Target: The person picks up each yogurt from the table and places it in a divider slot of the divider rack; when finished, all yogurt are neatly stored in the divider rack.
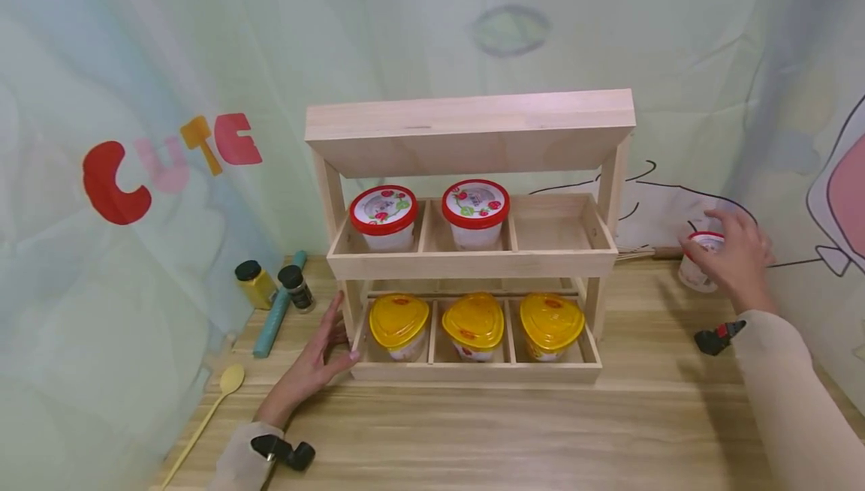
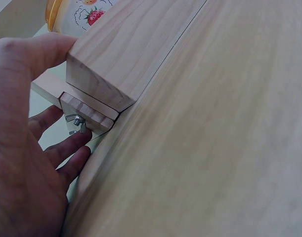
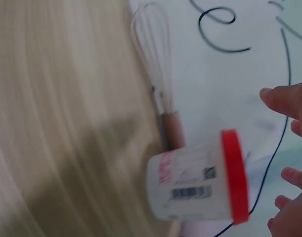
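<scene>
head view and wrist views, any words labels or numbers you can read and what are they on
"CUTE": coloured letters on the backdrop.
Red-lidded tub by the right hand: barcode and red print, too blurred to read.
Lids of the tubs in the wooden rack: print too small to read.

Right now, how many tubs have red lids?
3. Two sit on the rack's upper shelf: the left tub and the middle tub. The third tub stands on the table by the right hand.
</scene>
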A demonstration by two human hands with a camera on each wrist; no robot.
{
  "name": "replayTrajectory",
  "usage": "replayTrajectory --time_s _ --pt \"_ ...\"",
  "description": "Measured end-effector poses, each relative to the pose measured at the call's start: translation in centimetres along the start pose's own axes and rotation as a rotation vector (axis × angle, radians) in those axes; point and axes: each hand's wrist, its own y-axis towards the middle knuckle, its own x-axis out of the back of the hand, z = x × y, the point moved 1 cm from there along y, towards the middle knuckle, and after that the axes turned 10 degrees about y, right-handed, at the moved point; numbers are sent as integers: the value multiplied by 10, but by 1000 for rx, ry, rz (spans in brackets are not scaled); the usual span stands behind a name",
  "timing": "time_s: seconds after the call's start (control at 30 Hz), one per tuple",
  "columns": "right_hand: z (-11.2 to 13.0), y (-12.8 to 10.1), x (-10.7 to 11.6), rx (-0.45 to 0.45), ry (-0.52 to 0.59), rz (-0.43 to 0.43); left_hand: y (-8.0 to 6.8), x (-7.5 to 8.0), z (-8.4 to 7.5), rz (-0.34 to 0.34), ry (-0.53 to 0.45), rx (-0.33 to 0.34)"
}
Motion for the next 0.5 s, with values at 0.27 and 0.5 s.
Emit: replayTrajectory --time_s 0.27,0.5 --pt "-30 -3 -6 -40 -40 57 -1 -1 -1 8 -8 14" --pt "-43 -7 -12 -78 -17 51 0 -1 -3 8 -8 24"
